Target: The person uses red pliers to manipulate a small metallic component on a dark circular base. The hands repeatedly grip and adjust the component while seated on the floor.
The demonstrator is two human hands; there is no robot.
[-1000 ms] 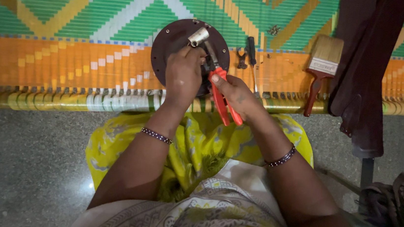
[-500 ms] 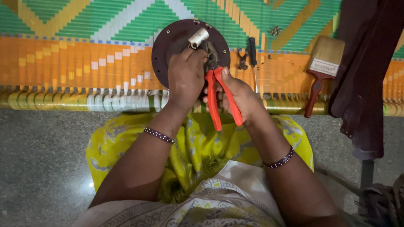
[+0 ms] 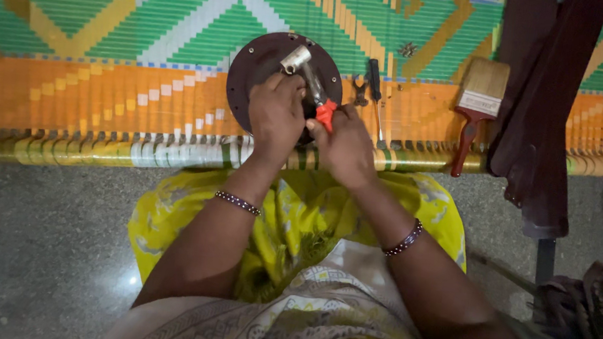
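Dark brown metal: a round disc plate (image 3: pixel 251 76) with small holes near its rim lies on the near edge of a woven cot, roughly centre of the view. A short silver cylinder (image 3: pixel 297 58) on a thin shaft slants over the disc's far right part. The person's left hand (image 3: pixel 276 115) is curled over the middle of the disc, fingers bent toward the foot of that shaft, pinning the part down. The right hand (image 3: pixel 344 146) sits just beside it, closed around red-handled pliers (image 3: pixel 324 111); only a stub of red handle shows, and the jaws are hidden between the hands.

To do this step well, it seems wise to keep the left hand pressing the disc flat so it cannot turn, and to squeeze the pliers squarely before twisting, lest they slip off toward the fingers.

Right of the disc lie a small dark hand tool (image 3: pixel 358 90) and a black-handled screwdriver (image 3: pixel 376 95), then a red-handled paintbrush (image 3: pixel 476 105). The woven mat (image 3: pixel 107 40) is green, white and orange. A dark cloth (image 3: pixel 543 112) hangs at far right. Yellow fabric (image 3: pixel 297 213) covers the lap nearest the camera.
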